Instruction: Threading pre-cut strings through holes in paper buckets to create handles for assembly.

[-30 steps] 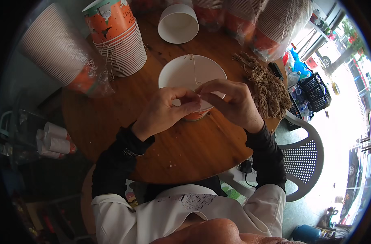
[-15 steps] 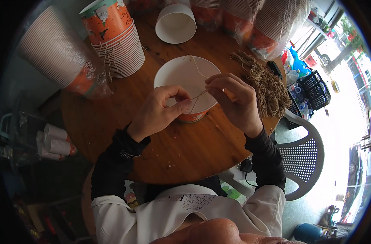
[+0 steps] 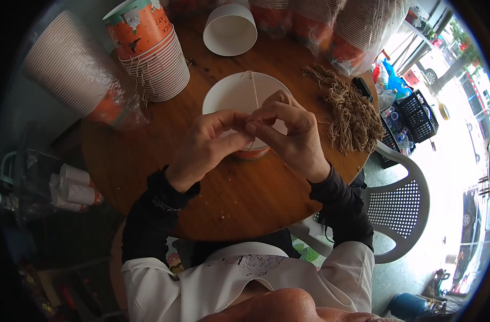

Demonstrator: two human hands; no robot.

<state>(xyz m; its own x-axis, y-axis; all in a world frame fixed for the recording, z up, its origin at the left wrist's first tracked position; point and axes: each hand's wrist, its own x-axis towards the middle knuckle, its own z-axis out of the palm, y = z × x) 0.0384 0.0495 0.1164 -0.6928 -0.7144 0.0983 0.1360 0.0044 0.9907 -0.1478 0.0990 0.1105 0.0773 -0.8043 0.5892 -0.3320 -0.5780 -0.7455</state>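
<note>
If my pinch slackens, the string could slide out of my fingertips; too hard a tug could tear the cup at its rim or tip it, since I see neither hand bracing it. My left hand, at the cup's 7 o'clock, and right hand, at its 4 o'clock, are both pinched narrow, their tips meeting on the string; I can't tell which grips which end. The cup stands mouth up on the table, at 12 o'clock from me, white inside, orange outside. The 1 thin, pale string runs straight from its 12 o'clock rim to my fingers.
</note>
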